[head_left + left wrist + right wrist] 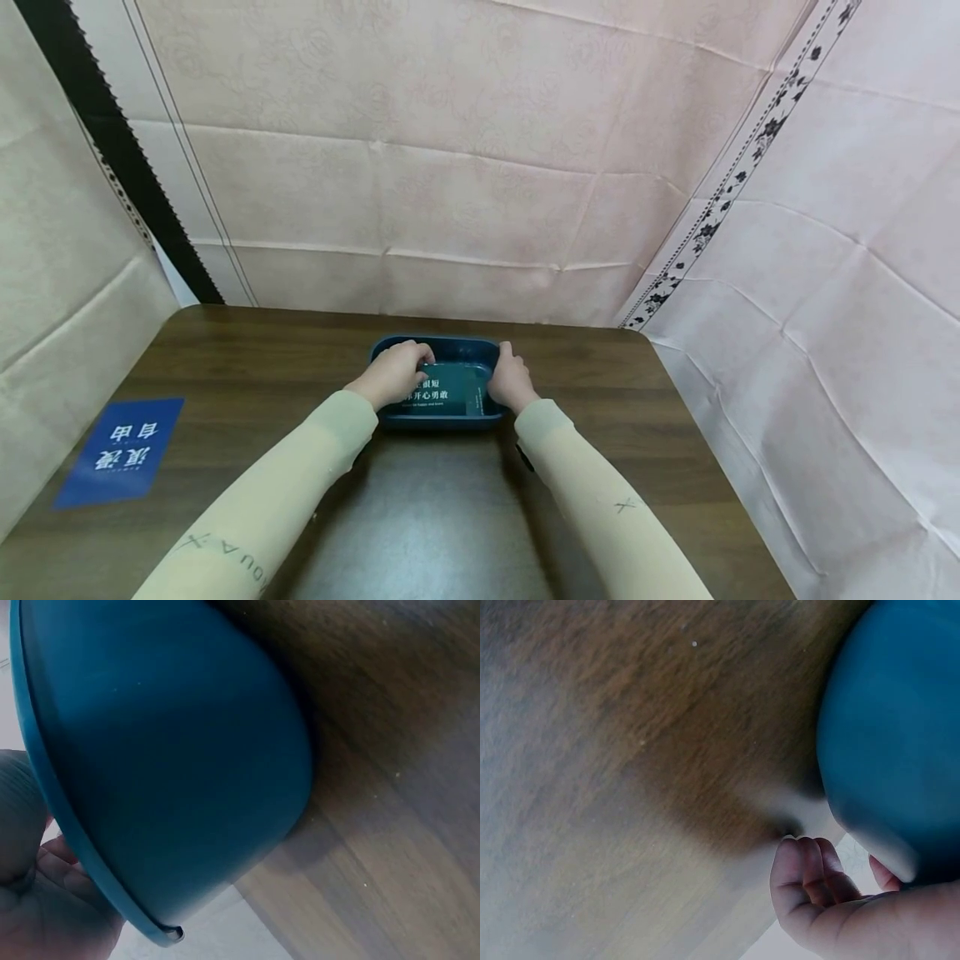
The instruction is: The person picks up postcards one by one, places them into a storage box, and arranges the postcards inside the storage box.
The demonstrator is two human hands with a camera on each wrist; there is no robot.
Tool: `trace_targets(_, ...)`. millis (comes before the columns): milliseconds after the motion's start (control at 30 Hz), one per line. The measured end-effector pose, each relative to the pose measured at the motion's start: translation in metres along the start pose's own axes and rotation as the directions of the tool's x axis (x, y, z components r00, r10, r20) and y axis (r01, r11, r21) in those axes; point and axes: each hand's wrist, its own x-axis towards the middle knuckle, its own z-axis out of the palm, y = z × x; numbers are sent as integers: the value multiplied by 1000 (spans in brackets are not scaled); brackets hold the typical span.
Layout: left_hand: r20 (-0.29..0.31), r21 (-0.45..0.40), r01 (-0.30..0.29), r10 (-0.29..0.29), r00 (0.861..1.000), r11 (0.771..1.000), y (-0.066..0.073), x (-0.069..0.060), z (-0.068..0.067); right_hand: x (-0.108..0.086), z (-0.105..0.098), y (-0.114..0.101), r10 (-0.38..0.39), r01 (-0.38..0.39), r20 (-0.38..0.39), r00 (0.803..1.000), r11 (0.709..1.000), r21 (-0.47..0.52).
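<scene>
A dark blue tray [442, 423] with a raised rim stands towards the back of the brown table. A dark green card [450, 392] with white writing is inside it, its left part hidden by my left hand [393, 372]. That hand reaches over the tray's left side, its curled fingers and thumb pinching the card near its upper left; the exact contact is partly hidden. At the other end, my right hand [513, 382] grips the tray's right rim. In the right wrist view, the curled fingers [810, 874] show outside the blue wall, with the thumb partly hidden.
On the table's left side lies a blue card [123, 454] with white characters, away from both hands. Pale patterned cloth [450, 200] hangs behind the table and along both sides. The brown tabletop [435, 517] reflects light in front of the tray.
</scene>
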Motion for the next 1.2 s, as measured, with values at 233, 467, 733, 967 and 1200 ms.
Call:
trace_targets(233,-1,137,-30,30,1000,990,-1,1,2,1,1,1,6,-6,2,1000,1000,-2)
trace_targets(467,10,176,-18,16,1000,984,-6,3,6,1,2,0,5,-5,-1,1000,1000,4)
trace_targets(733,-1,159,-9,9,1000,987,-9,2,8,0,3,0,-2,2,-4,1000,1000,2)
trace_targets(967,-17,167,-7,10,1000,986,-11,3,9,1,3,1,-7,7,-11,1000,1000,7)
trace_targets(1200,-8,167,1,0,1000,986,-10,1,9,-2,1,-1,1,-1,-11,1000,1000,7)
